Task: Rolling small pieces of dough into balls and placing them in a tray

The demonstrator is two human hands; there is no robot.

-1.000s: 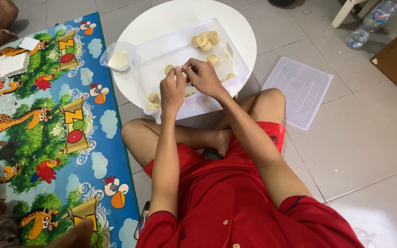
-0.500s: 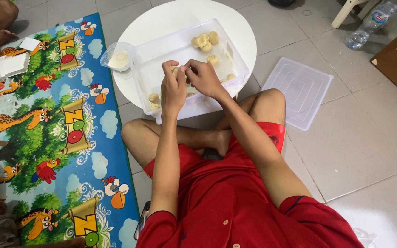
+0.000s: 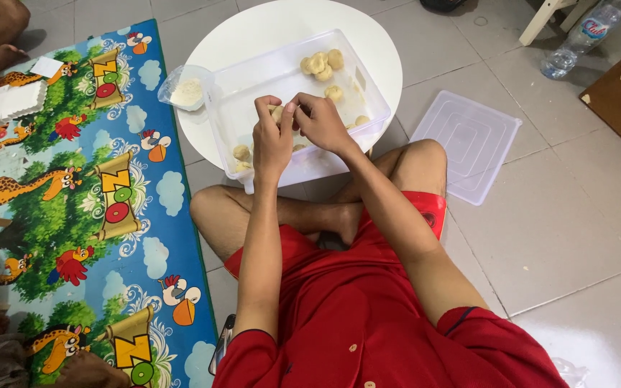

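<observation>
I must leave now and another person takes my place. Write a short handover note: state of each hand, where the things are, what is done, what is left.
Left hand and right hand: together over the clear plastic tub, fingertips pinching one small dough piece between them.
Things: the tub stands on the round white table; its lid lies on the floor at the right; a small cup of white powder stands left of the tub.
Done: a pile of dough balls in the tub's far corner, a few more near the hands.
Left: the piece in hand is not yet set down.
</observation>
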